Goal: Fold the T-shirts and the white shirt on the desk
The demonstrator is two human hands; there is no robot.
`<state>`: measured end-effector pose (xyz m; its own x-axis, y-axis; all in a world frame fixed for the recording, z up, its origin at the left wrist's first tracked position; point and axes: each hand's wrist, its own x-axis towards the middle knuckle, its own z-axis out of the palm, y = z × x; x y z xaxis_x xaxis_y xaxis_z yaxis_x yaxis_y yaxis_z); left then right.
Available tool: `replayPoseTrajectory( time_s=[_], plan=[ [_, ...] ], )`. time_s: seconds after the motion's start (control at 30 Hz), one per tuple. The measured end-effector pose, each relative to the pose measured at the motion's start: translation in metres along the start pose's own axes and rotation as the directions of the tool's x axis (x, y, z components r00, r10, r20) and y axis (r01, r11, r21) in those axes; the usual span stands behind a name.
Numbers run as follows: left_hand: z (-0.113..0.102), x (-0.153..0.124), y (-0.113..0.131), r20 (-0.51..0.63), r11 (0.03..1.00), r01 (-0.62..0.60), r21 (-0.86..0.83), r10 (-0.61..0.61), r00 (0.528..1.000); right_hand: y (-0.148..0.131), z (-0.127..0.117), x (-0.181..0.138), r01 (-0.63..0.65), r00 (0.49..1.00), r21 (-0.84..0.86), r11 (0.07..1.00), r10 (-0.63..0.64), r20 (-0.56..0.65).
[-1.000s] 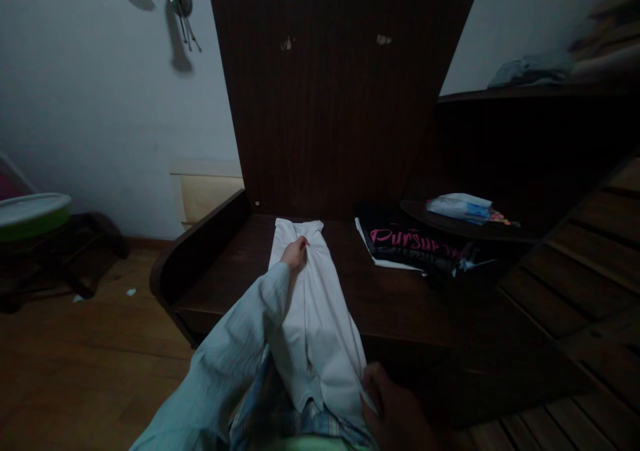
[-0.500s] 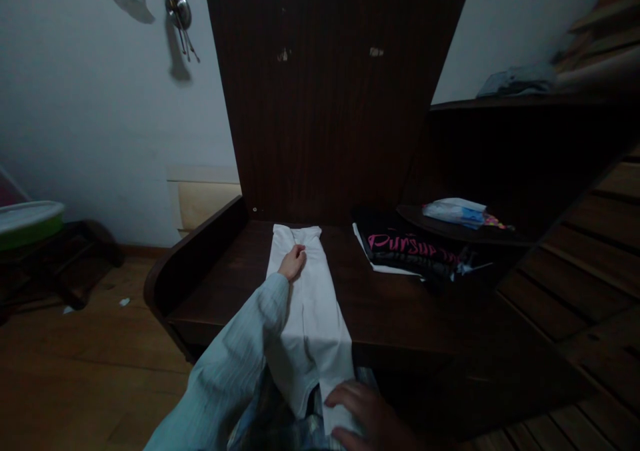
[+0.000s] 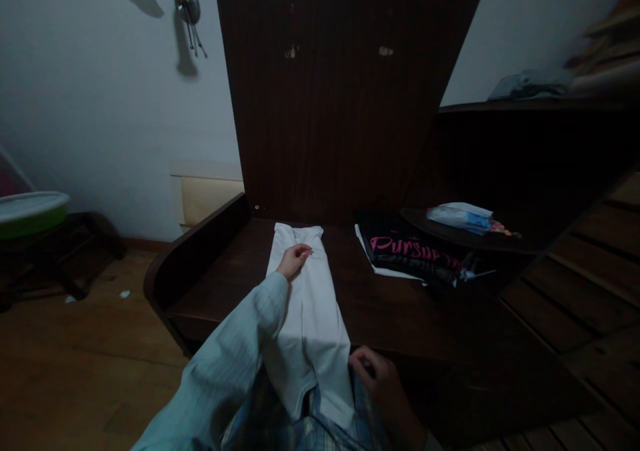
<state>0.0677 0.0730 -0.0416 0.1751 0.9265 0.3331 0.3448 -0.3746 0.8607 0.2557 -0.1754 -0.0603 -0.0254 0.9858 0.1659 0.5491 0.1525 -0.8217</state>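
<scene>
A white garment (image 3: 313, 304), folded into a long narrow strip, lies on a dark wooden platform (image 3: 400, 311) and hangs over its near edge. My left hand (image 3: 294, 260) rests flat on the far part of the strip, its fingers loosely apart, in a pale blue sleeve. Down at the near edge my right hand (image 3: 376, 373) sits at the strip's right side, fingers curled at the cloth's edge. Whether it pinches the cloth is hard to tell in the dim light. A plaid blue fabric (image 3: 320, 431) shows beneath the hanging end.
A folded black shirt with pink lettering (image 3: 413, 251) lies to the right on the platform. A small shelf (image 3: 450, 228) above it holds a plastic packet (image 3: 463, 214). A tall dark board (image 3: 340, 98) stands behind. Wooden slats (image 3: 585, 304) run along the right. A green-rimmed basin (image 3: 30, 212) sits at far left.
My right hand has moved from lying flat on the hanging end to the strip's right edge, a little higher. My left hand has stayed on the far part of the cloth.
</scene>
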Motion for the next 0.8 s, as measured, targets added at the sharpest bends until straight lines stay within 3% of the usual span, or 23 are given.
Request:
replayPoseTrajectory(
  time_s=[0.3, 0.47, 0.6, 0.7, 0.8],
  plan=[
    [-0.003, -0.006, 0.011, 0.016, 0.998, 0.024, 0.058, -0.025, 1.0, 0.001, -0.011, 0.009, 0.021, 0.993, -0.16, 0.987, -0.04, -0.116],
    [-0.013, -0.035, 0.025, 0.111, 0.985, 0.081, 0.154, -0.098, 0.989, -0.015, -0.016, 0.035, 0.031, 0.998, -0.307, 0.951, -0.044, -0.035],
    [-0.016, -0.065, 0.035, 0.227, 0.99, 0.038, 0.138, -0.069, 0.971, -0.025, -0.015, 0.049, 0.006, 0.999, -0.37, 0.929, 0.01, 0.041],
    [-0.014, -0.078, 0.036, 0.258, 0.994, -0.023, 0.103, -0.004, 0.966, -0.026, -0.016, 0.055, 0.006, 0.994, -0.328, 0.945, 0.029, 0.103],
    [-0.011, -0.082, 0.03, 0.214, 0.999, -0.036, 0.032, 0.029, 0.977, -0.023, -0.021, 0.057, 0.001, 0.99, -0.208, 0.978, 0.029, 0.14]
  ],
)
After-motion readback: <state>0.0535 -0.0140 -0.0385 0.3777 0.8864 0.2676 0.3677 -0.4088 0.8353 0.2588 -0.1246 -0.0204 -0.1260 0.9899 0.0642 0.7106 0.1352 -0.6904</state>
